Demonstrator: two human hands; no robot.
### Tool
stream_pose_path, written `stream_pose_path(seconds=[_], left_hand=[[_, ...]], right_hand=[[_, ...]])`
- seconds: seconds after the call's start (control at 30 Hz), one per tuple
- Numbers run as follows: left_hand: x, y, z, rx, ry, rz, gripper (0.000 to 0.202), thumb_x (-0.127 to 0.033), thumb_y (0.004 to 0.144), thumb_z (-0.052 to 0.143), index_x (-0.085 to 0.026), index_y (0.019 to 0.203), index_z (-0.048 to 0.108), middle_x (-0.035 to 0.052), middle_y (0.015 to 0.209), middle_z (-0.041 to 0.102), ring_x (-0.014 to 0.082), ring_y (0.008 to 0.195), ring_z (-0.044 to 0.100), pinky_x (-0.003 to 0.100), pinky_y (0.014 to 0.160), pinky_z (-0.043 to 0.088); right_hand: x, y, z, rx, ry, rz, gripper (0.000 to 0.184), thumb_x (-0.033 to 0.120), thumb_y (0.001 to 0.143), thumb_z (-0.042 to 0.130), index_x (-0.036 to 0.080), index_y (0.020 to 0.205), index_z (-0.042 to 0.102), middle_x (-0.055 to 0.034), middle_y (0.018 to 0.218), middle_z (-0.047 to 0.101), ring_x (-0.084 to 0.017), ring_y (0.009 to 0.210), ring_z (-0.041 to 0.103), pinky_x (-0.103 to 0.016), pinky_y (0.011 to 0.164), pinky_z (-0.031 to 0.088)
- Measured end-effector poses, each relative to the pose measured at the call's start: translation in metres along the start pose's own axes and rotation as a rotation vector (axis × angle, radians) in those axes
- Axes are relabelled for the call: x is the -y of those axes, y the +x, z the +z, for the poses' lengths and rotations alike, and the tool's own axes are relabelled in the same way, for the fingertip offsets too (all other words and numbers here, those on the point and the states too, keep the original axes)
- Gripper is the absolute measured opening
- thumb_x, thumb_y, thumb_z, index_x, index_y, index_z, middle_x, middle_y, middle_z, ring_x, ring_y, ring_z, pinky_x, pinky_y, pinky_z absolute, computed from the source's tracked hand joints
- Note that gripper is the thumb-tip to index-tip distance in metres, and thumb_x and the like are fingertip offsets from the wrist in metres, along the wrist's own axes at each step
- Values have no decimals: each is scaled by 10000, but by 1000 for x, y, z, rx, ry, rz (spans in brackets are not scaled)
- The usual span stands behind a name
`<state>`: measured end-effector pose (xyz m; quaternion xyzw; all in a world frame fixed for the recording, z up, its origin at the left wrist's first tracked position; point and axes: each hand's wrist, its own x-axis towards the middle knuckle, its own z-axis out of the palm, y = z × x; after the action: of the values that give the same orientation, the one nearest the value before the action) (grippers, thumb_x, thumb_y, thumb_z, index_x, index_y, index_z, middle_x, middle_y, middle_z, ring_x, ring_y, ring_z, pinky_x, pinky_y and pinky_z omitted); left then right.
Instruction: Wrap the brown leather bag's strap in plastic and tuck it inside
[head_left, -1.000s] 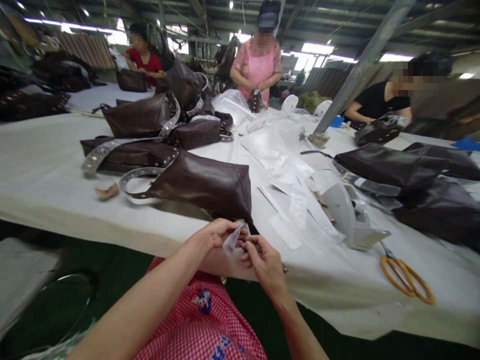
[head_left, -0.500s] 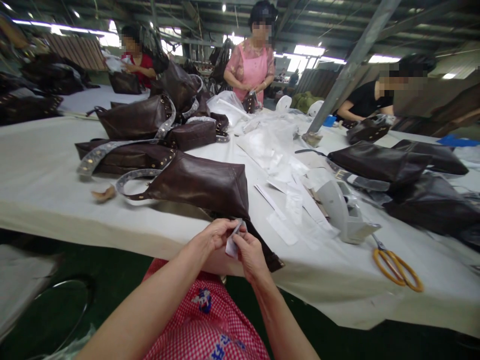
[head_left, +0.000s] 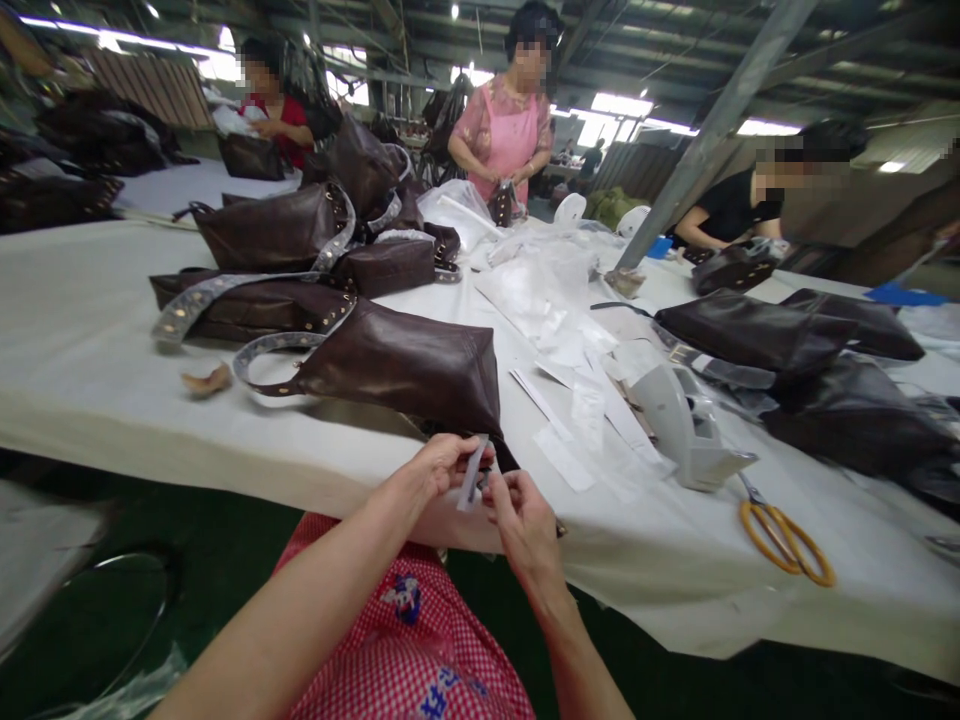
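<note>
My left hand (head_left: 444, 463) pinches a narrow strip of clear plastic film (head_left: 472, 476) at the table's front edge. Close by on its right, my right hand (head_left: 517, 515) is closed, thumb against fingers, at a small dark metallic piece beside the strip; I cannot make out exactly what it grips. Just beyond both hands lies a dark brown leather bag (head_left: 405, 365), its handle loop (head_left: 274, 365) wrapped in clear film. A dark strap or flap from the bag runs behind my right hand.
More brown bags (head_left: 262, 230) are piled at the back left, others (head_left: 757, 330) at the right. A grey-white tape dispenser (head_left: 694, 430), orange-handled scissors (head_left: 787, 540) and loose plastic (head_left: 547, 280) lie on the table. A metal post (head_left: 705, 140) rises behind. Several co-workers stand across the table.
My right hand has shifted slightly right, away from my left. The film strip now shows more upright in my left hand, with a small dark piece visible between the hands.
</note>
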<state>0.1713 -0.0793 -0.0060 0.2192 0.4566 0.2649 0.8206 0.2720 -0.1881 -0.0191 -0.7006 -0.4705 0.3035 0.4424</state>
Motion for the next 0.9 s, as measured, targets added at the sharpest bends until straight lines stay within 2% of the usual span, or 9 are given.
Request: stream_pose_path(seconds=[0.17, 0.23, 0.37, 0.5, 0.67, 0.8, 0.9], left_hand=[[1, 0, 5, -2, -20, -1, 277, -112, 911, 465, -92, 673, 604, 35, 576, 633, 124, 499, 607, 249, 583, 537], [0, -2, 5, -8, -27, -5, 260, -103, 904, 470, -94, 683, 608, 39, 597, 646, 123, 511, 617, 242, 582, 539], [-2, -5, 3, -6, -28, -19, 212, -111, 885, 512, -96, 707, 626, 44, 649, 674, 126, 523, 626, 230, 537, 521], [-3, -4, 1, 6, -31, -31, 165, -112, 860, 562, -102, 710, 632, 40, 669, 682, 129, 540, 633, 225, 540, 510], [-3, -6, 0, 11, -44, -36, 174, -110, 864, 554, -98, 707, 627, 48, 674, 685, 131, 546, 631, 239, 570, 517], [-3, -9, 2, -16, -48, -20, 189, -115, 873, 539, -106, 701, 617, 38, 638, 670, 124, 527, 615, 226, 551, 504], [-3, -9, 5, -40, -53, -2, 223, -100, 884, 507, -107, 681, 602, 40, 622, 659, 122, 525, 608, 226, 539, 498]], right_hand=[[19, 22, 9, -27, -134, -128, 318, 500, 724, 632, 219, 726, 484, 10, 616, 593, -180, 572, 578, -279, 584, 431], [18, 24, 10, -5, -150, -139, 266, 464, 757, 580, 215, 704, 504, 5, 617, 598, -178, 581, 573, -278, 596, 412], [10, 26, 4, 18, -204, -155, 279, 442, 808, 501, 211, 657, 538, -8, 638, 596, -184, 634, 549, -284, 631, 387], [3, 29, 2, 12, -129, -142, 266, 424, 783, 518, 209, 627, 517, 2, 613, 564, -177, 610, 519, -285, 621, 381], [-4, 34, 10, 13, -28, -83, 284, 452, 751, 545, 210, 611, 495, 6, 577, 537, -173, 569, 503, -289, 597, 384], [-6, 33, 14, -27, -45, -89, 240, 434, 770, 557, 212, 711, 488, 12, 594, 554, -173, 557, 523, -276, 572, 373], [-2, 31, 12, -86, -318, -185, 175, 382, 841, 534, 208, 834, 516, 12, 611, 589, -173, 561, 539, -267, 560, 312]])
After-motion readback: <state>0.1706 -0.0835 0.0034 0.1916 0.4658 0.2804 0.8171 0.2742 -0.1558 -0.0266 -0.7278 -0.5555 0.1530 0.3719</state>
